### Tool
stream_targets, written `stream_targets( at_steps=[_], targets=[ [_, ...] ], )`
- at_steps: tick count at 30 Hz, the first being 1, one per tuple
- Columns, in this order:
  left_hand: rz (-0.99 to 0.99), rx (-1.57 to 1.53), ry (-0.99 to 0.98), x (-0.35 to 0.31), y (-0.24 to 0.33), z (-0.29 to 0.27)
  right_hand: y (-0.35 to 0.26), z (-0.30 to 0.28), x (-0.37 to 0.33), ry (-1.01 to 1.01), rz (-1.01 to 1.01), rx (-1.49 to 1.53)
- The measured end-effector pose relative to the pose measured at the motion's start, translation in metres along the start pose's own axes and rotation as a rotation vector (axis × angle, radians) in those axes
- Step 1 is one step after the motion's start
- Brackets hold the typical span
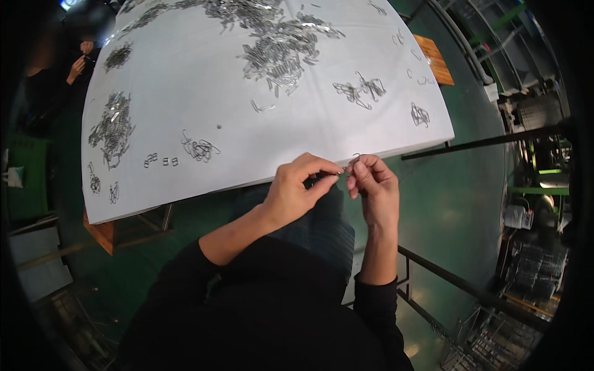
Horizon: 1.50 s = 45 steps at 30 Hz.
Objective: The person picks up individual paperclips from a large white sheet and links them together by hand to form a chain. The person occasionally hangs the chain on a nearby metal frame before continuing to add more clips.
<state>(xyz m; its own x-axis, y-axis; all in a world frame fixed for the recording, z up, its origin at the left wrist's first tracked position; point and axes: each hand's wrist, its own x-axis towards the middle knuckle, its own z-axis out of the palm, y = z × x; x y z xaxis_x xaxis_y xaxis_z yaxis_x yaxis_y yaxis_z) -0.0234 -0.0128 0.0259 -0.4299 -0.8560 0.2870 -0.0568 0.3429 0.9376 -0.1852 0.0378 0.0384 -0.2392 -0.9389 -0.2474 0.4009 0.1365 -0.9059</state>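
Just off the near edge of the white tabletop (272, 141), toward its near right corner, two bare hands work close together, almost fingertip to fingertip. The right hand (378, 187) is curled, thumb against fingers, holding a thin wire hook (356, 156) whose curved end shows above the thumb. The left hand (292, 187) has its thumb and index finger brought nearly together beside that hook; whether they grip it is too small to tell. On the tabletop, a broad heap of metal clips (278, 54) spreads from the far edge toward the middle, and a longer pile of clips (114, 131) lies along the left edge. Small wire bundles (94, 183) sit by the near left corner. Right of them come a few small paired links (169, 161), then a tangle of bent wires (199, 149) near the near edge. A looser wire cluster (360, 91) lies toward the right edge, with a compact bundle of hooks (420, 115) by the near right corner and single hooks (422, 81) beyond it along the right edge. A co-worker's hands (77, 67) are raised beside the left edge.
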Motion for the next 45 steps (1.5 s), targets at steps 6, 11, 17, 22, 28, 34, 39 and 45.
stream_targets(
  at_steps=[6, 11, 17, 22, 28, 34, 39, 45],
  targets=[
    [0.002, 0.017, -0.017, 0.002, 0.005, 0.004, 0.011, 0.017, -0.027, 0.138, -0.096, 0.036],
    [-0.004, 0.006, -0.011, 0.0, 0.005, 0.01, 0.021, 0.016, -0.02, 0.189, -0.246, 0.0],
    [0.154, 0.09, -0.008, -0.001, -0.008, 0.007, 0.028, 0.021, -0.023, 0.209, -0.514, -0.121],
    [0.108, 0.691, 0.152, 0.045, -0.067, -0.057, 0.028, 0.017, -0.029, 0.228, -0.478, -0.168],
    [-0.127, 0.899, 0.076, 0.071, -0.105, -0.081, 0.032, 0.017, -0.03, 0.216, -0.482, -0.173],
    [-0.189, 0.628, 0.012, 0.068, -0.082, -0.062, 0.037, 0.016, -0.022, 0.26, -0.473, -0.293],
    [-0.337, -0.112, -0.145, 0.047, -0.033, -0.026, 0.037, 0.018, -0.014, 0.278, -0.469, -0.404],
    [-0.244, -0.134, -0.133, 0.038, 0.007, -0.009, 0.032, 0.023, -0.014, 0.272, -0.49, -0.526]
  ],
)
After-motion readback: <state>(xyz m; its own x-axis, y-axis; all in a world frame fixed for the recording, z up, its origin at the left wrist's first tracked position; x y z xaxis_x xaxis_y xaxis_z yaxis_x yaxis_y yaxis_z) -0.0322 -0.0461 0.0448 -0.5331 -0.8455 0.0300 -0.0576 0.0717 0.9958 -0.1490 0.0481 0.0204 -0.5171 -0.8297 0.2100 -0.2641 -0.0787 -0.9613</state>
